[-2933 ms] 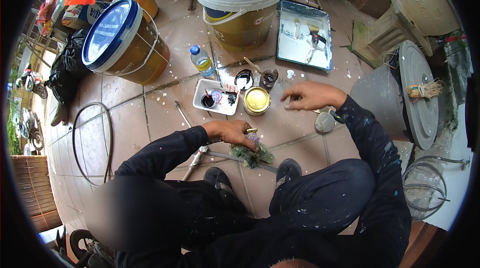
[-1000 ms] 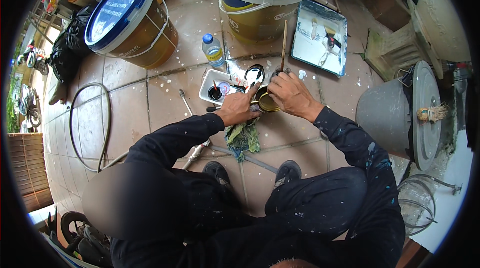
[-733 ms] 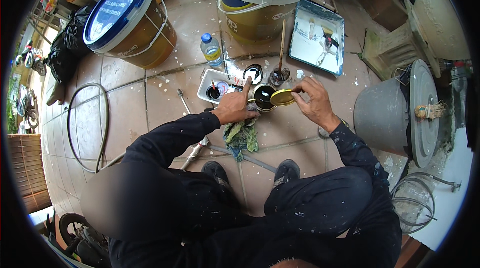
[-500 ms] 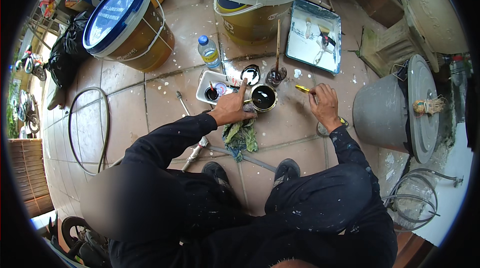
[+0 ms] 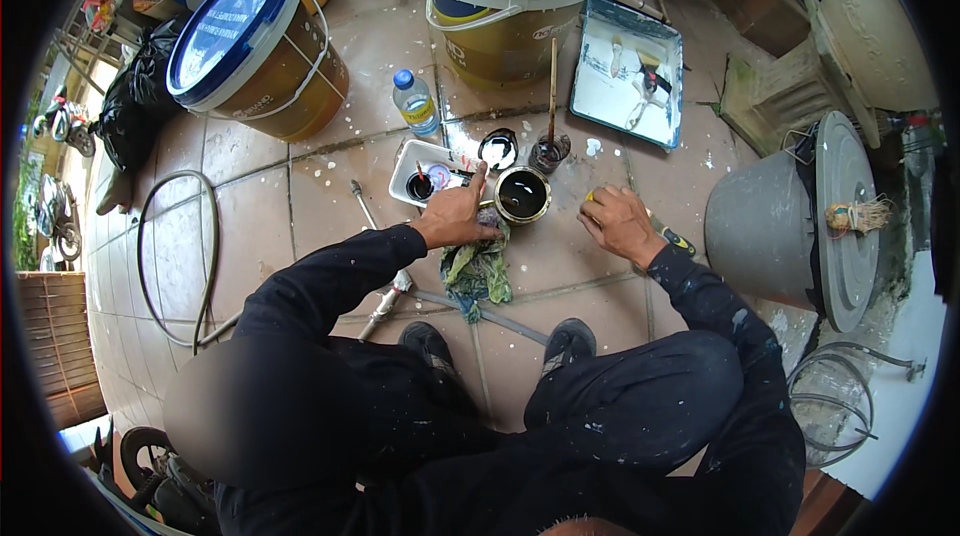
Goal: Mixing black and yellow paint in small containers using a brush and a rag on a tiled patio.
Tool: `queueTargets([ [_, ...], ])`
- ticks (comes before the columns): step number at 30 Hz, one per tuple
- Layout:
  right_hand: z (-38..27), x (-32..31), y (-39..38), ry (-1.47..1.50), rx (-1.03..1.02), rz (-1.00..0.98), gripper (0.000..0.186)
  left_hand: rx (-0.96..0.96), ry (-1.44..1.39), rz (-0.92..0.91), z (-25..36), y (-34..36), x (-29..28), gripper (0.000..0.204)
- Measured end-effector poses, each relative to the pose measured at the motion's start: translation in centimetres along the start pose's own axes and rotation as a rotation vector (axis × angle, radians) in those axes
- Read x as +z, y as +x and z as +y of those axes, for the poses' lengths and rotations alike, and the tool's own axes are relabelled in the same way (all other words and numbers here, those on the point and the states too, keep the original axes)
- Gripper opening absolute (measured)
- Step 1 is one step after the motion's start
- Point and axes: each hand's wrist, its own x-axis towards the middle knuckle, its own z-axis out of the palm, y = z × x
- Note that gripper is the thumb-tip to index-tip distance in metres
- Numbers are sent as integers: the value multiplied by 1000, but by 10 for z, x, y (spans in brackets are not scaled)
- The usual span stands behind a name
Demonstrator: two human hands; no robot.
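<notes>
A small open can of dark paint [image 5: 523, 195] stands on the tiles in front of me. My left hand [image 5: 458, 217] is at its left side, thumb pointing up and fingers closed over the top of a stained green-grey rag [image 5: 476, 271], which hangs down onto the floor. To the right of the can, my right hand [image 5: 618, 223] is closed, palm down, on a small yellow object [image 5: 590, 196]; most of it is hidden by the fingers. A putty-knife-like tool with a yellow and black handle [image 5: 672, 237] lies beside that wrist.
Behind the can are a white tray [image 5: 408, 169] with a dark cup, a black-smeared lid [image 5: 497, 149], a jar with a brush [image 5: 549, 152] and a bottle [image 5: 416, 106]. Farther out stand paint buckets [image 5: 285, 71], a roller tray [image 5: 577, 76] and a grey bin [image 5: 755, 221]. A hose [image 5: 140, 251] lies left.
My right hand has moved left and down toward the can, its fingers curling so the yellow object shows less. My left hand has stayed by the can and rag.
</notes>
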Motion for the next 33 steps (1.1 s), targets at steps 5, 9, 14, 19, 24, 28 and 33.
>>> queueTargets([
  [5,-36,-24,89,254,-11,-98,17,14,-17,37,-14,5,9,135],
  [9,-56,-2,114,261,8,-214,20,-3,-25,4,-9,10,8,134],
  [14,-64,16,117,224,79,-272,23,18,-28,5,-13,9,7,134],
  [19,-63,26,120,309,136,-252,21,18,-53,14,-17,11,12,134],
  [24,-62,19,115,395,162,-150,17,3,-54,9,-16,11,11,133],
  [28,-50,15,115,226,71,-131,18,14,-52,23,-17,12,13,132],
  [33,-46,2,112,69,-47,-150,18,34,-60,64,-17,8,13,128],
])
